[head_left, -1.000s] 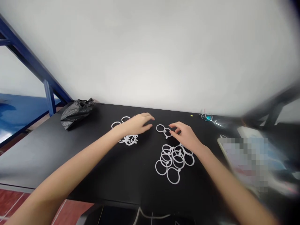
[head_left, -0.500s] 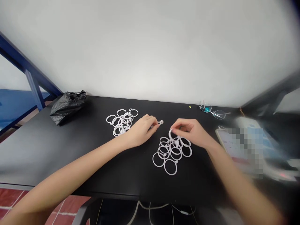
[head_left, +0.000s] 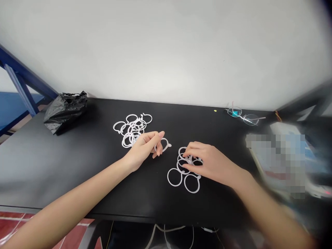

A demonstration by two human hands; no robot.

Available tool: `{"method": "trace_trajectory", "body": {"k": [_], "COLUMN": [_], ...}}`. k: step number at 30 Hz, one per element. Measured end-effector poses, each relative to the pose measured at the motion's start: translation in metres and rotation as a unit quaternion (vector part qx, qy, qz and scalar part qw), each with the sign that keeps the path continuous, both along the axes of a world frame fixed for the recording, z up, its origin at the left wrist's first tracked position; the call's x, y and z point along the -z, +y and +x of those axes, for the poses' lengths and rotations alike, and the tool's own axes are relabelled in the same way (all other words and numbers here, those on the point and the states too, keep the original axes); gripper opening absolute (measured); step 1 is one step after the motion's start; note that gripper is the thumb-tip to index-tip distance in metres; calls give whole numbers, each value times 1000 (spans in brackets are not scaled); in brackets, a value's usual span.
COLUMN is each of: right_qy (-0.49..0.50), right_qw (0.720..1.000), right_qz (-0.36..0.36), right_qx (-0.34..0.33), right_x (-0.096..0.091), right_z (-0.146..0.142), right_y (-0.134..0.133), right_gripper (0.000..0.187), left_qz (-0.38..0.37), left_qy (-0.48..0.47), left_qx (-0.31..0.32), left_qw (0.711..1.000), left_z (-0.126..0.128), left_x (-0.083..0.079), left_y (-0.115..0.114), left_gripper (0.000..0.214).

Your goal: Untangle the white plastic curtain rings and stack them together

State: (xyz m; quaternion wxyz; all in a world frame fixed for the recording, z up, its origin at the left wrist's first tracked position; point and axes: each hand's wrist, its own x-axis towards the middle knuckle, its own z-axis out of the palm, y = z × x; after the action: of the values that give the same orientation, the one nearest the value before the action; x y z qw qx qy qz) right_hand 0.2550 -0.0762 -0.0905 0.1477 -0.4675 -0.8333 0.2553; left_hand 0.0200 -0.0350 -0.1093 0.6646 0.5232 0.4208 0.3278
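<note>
My left hand [head_left: 147, 147] pinches a white ring [head_left: 166, 147] with a small tab on its rim, held between the two piles. Behind this hand lies a pile of similar white rings [head_left: 133, 126], overlapping one another and partly covered by the hand. On the other side, my right hand [head_left: 204, 160] is lowered over a second group of white rings [head_left: 192, 183], its thumb and fingers apart. Several of those rings are hidden beneath the palm and fingers. Whether its fingertips touch any ring, I cannot tell.
A crumpled black plastic bag [head_left: 66, 110] sits at the table's back left. Eyeglasses [head_left: 242, 117] lie near the wall at the back right. A blurred phone-like device [head_left: 269, 169] stands at the far right. Cables [head_left: 168, 229] hang below the table's front edge.
My left hand has turned, bringing more of its ring into view. My right hand, earlier pinching a ring raised from the right group, now lies lower with its fingers spread. The view has shifted slightly.
</note>
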Motion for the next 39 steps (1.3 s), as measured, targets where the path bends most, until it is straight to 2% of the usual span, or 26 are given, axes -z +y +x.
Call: {"method": "trace_trajectory", "body": {"k": [5, 11, 16, 20, 24, 27, 30, 33, 36, 39], "right_qy": [-27, 119, 208, 239, 249, 283, 300, 267, 248, 249], "right_qw": [999, 989, 967, 940, 939, 931, 928, 942, 943, 942], "right_qz": [30, 47, 115, 169, 137, 112, 143, 177, 217, 223], "right_qx": [2, 71, 94, 174, 195, 200, 168, 97, 38, 1], "right_x": [12, 5, 3, 8, 13, 15, 12, 6, 1, 0], "right_z": [-7, -8, -21, -34, -36, -32, -26, -23, -24, -24], "right_y": [-3, -1, -10, -17, -19, -19, -18, -16, -12, -9], "right_gripper": [14, 13, 7, 10, 8, 5, 7, 13, 15, 16], "left_qz": [-86, -151, -164, -181, -137, -136, -158, -158, -166, -182], "left_qy": [-65, -100, -158, -193, -184, -189, -219, -250, -265, -275], "left_qx": [-12, 6, 70, 78, 76, 78, 70, 56, 47, 59], "left_qw": [994, 983, 971, 961, 970, 969, 960, 953, 949, 942], "left_z": [-1, -1, 3, 7, 8, 7, 4, 3, 3, 2], "left_x": [1, 1, -4, -4, -3, -5, -6, -7, -8, -9], "left_y": [-3, -7, -20, -30, -33, -31, -29, -29, -29, -28], "left_gripper": [43, 29, 26, 30, 36, 30, 24, 27, 29, 32]}}
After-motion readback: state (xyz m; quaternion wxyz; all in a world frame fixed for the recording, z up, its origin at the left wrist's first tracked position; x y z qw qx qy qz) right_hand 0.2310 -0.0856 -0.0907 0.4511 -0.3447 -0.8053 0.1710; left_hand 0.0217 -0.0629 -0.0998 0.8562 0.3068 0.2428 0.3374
